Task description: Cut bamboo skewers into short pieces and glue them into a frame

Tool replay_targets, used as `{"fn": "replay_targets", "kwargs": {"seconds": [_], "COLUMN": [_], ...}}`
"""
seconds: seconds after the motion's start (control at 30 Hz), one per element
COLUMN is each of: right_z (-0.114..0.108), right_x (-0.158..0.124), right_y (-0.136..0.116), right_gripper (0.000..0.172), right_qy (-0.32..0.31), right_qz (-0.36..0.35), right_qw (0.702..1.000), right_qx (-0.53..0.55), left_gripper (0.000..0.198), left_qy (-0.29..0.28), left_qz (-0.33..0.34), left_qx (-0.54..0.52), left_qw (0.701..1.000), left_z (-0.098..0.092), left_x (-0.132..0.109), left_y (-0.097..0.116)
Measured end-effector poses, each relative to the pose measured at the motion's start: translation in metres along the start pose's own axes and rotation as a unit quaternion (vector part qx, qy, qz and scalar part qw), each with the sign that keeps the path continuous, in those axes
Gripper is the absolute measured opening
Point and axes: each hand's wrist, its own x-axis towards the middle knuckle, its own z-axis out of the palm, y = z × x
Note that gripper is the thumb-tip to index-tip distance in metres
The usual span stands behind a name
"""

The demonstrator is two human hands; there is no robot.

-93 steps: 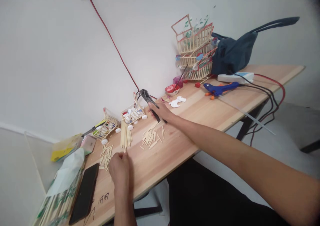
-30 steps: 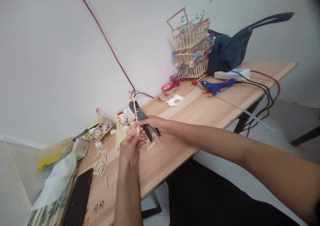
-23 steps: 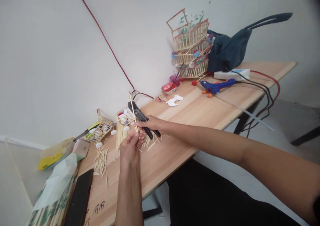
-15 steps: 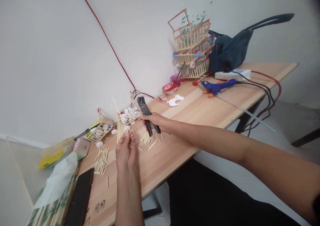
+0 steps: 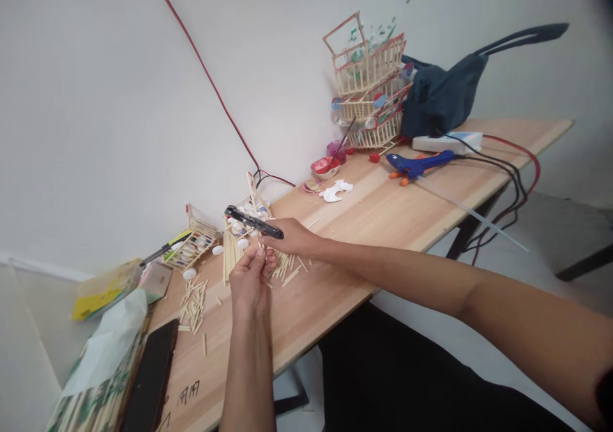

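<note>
My right hand (image 5: pixel 291 235) is wrapped round a black pair of pliers (image 5: pixel 253 220), which points left above the table. Just below it, my left hand (image 5: pixel 251 271) is closed in a pinch on a thin wooden stick (image 5: pixel 263 243), mostly hidden by the fingers. The two hands almost touch. Under and beside them lie long wooden sticks (image 5: pixel 232 256) and a pile of short cut sticks (image 5: pixel 287 267). Behind the pliers stands a small stick-built cart (image 5: pixel 261 210) holding white round caps.
More cut sticks (image 5: pixel 193 304) lie left, near a second small cart (image 5: pixel 194 244) and a black phone (image 5: pixel 151 374). At the back are a red paint bowl (image 5: pixel 325 169), stacked stick carts (image 5: pixel 368 94), a blue glue gun (image 5: pixel 416 163) with cables and a dark bag (image 5: pixel 443 94).
The pliers have swung from nearly upright to pointing left. My left hand has moved slightly right, up against the right hand, and the stick no longer sticks out up and left.
</note>
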Motion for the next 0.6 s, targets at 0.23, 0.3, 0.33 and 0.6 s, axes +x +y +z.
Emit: {"fn": "replay_targets", "kwargs": {"seconds": [0.23, 0.3, 0.33, 0.6], "right_z": [-0.001, 0.0, -0.001, -0.011], "right_x": [0.005, 0.007, 0.009, 0.013], "right_y": [0.007, 0.01, 0.011, 0.009], "right_gripper": [0.024, 0.025, 0.026, 0.027], "right_qy": [-0.038, -0.038, -0.037, -0.028], "right_qz": [0.031, 0.043, 0.053, 0.176], "right_qw": [0.999, 0.998, 0.997, 0.971], "right_qx": [0.018, 0.024, 0.029, 0.159], "left_gripper": [0.021, 0.022, 0.023, 0.035], "left_qy": [-0.019, -0.026, -0.033, -0.112], "left_qz": [-0.041, -0.046, -0.048, -0.013], "left_qx": [0.014, 0.011, 0.009, 0.048], "left_qw": [0.999, 0.999, 0.998, 0.992], "left_z": [0.001, 0.002, 0.003, 0.006], "left_x": [-0.003, -0.004, -0.004, -0.01], "left_y": [0.003, 0.004, 0.004, 0.007]}}
